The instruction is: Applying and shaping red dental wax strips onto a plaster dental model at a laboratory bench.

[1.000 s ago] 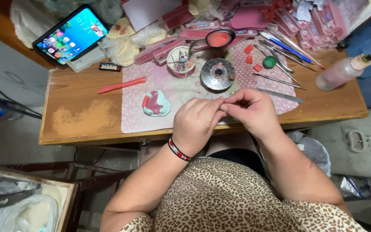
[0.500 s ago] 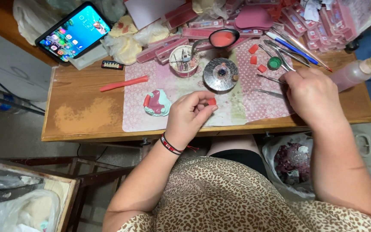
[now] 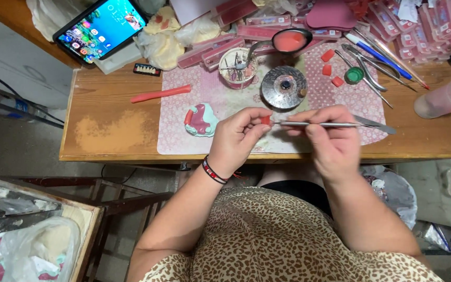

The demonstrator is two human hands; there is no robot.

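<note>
**Red wax piece and steel spatula, held over the near table edge**

Item one: a small red wax piece [image 3: 265,120], pinched between thumb and fingertips of our left hand [image 3: 238,137], above the patterned mat [image 3: 184,137]. We judge it very light, soft enough to dent, likely tacky; best held by its sides with a gentle pinch.

Item two: a thin metal spatula [image 3: 335,124], clamped in our right hand [image 3: 325,140] near its left end, tip touching the wax, blade pointing right. Stiff, slim, probably slippery; we would grip it close to the working tip for control.

Nearby: a teal-and-pink dental model [image 3: 200,119] to the left on the mat, a round metal burner [image 3: 284,86] farther off, a red wax stick [image 3: 161,94] on the table [image 3: 105,133].
</note>
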